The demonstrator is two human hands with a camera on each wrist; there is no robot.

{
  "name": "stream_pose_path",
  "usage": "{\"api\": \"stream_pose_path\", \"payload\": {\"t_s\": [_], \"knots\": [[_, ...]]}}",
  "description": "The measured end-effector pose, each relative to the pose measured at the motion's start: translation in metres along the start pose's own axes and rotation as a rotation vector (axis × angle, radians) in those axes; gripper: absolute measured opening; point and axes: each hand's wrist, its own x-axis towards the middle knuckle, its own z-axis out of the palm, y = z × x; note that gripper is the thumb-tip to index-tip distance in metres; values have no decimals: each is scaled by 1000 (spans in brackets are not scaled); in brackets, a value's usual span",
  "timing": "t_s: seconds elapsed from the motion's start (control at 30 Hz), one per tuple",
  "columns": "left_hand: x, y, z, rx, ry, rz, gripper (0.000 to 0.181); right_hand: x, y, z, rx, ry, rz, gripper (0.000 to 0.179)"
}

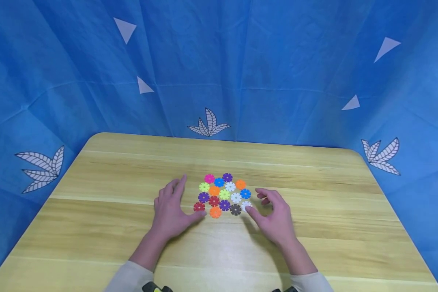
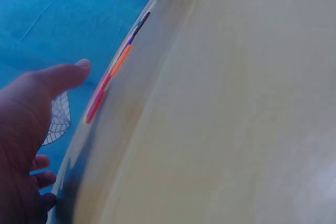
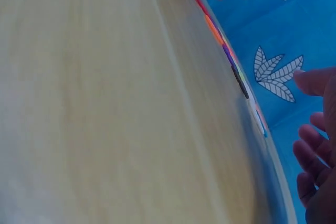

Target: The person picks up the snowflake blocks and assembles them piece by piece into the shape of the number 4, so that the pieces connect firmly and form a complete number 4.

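Many flat, notched plastic discs lie close together in a patch on the wooden table, among them a pink one [image 1: 209,178], a black one [image 1: 235,209], a blue one [image 1: 245,194] and an orange one [image 1: 215,212]. To the left of the patch is my left hand [image 1: 169,215], fingers spread and thumb reaching toward the red disc [image 1: 199,207]. On the opposite side my right hand [image 1: 277,221] has loosely bent fingers, its thumb tip overlapping a white disc [image 1: 246,205] in the head view. Both wrist views show the hands above the tabletop, holding nothing.
The light wooden table [image 1: 95,239] has rounded far corners. Behind it and at both sides hangs a blue cloth [image 1: 277,61] printed with white triangles and leaf shapes. Pale sleeves [image 1: 131,278] cover the forearms.
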Motion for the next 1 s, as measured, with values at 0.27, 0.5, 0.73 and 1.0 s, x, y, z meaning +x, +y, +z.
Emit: {"api": "stream_pose_path", "payload": {"t_s": [0.27,0.5,0.73,1.0], "knots": [[-3,1,3,-10,-6,-3,115,-1,2,5,7,-50,71,48],[-3,1,7,-57,15,-15,95,0,5,8,1,-61,88,43],[-4,1,11,-44,28,11,71,1,10,10,-18,-71,70,40],[-4,0,12,-33,16,16,59,2,13,10,-47,-97,78,34]]}}
